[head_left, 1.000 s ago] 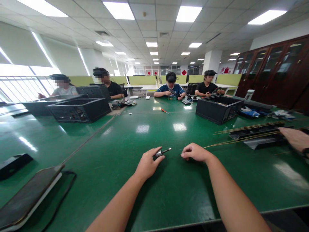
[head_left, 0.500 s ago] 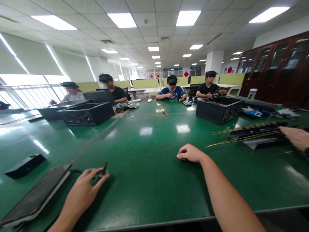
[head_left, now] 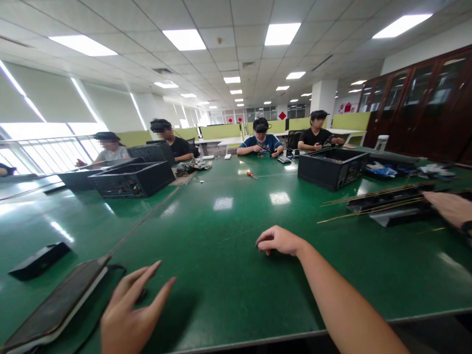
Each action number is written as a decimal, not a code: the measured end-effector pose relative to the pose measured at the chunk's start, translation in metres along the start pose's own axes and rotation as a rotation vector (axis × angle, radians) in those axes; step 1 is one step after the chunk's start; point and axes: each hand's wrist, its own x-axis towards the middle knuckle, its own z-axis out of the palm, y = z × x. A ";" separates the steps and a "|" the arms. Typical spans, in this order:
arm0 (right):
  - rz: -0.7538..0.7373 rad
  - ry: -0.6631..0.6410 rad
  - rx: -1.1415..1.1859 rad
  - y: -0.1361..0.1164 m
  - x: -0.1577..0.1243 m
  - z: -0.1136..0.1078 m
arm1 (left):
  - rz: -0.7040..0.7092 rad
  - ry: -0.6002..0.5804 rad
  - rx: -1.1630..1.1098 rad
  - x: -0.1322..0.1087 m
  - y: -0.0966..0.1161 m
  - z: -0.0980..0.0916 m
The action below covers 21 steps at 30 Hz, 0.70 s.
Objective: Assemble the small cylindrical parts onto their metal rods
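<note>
My left hand point(head_left: 134, 307) is over the near left of the green table point(head_left: 221, 275), its fingers and thumb spread apart with nothing between them. A small dark thing point(head_left: 143, 295) shows partly behind its fingers; most of it is hidden. Beside that hand on the left lies a dark-covered notebook point(head_left: 59, 300) with a strap. Farther right, my right hand point(head_left: 278, 241) is low over the table with its fingers curled together. At its fingertips is a small dark spot, too little to name.
Black computer cases point(head_left: 332, 169) stand at the far right and far left point(head_left: 132, 179). A red screwdriver point(head_left: 251, 175) lies mid-table. Thin yellowish rods point(head_left: 354, 215) rest by black metal channels at right, near another person's hand point(head_left: 446, 209). A black block point(head_left: 40, 260) sits left. Several people sit opposite.
My left hand has opened and come off the small upright dark piece it had been holding, moving nearer to me. My right hand has shifted slightly left, still curled.
</note>
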 end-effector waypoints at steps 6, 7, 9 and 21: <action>-0.003 -0.282 0.167 -0.009 0.000 0.020 | 0.236 -0.592 -0.459 0.024 0.093 0.068; -0.010 -0.274 0.181 -0.009 0.000 0.019 | 0.256 -0.625 -0.512 0.027 0.104 0.076; -0.032 -0.252 0.219 -0.009 -0.001 0.016 | 0.254 -0.640 -0.592 0.033 0.122 0.089; -0.025 -0.251 0.241 -0.007 0.004 0.014 | -0.050 -0.116 -0.138 0.041 0.053 0.029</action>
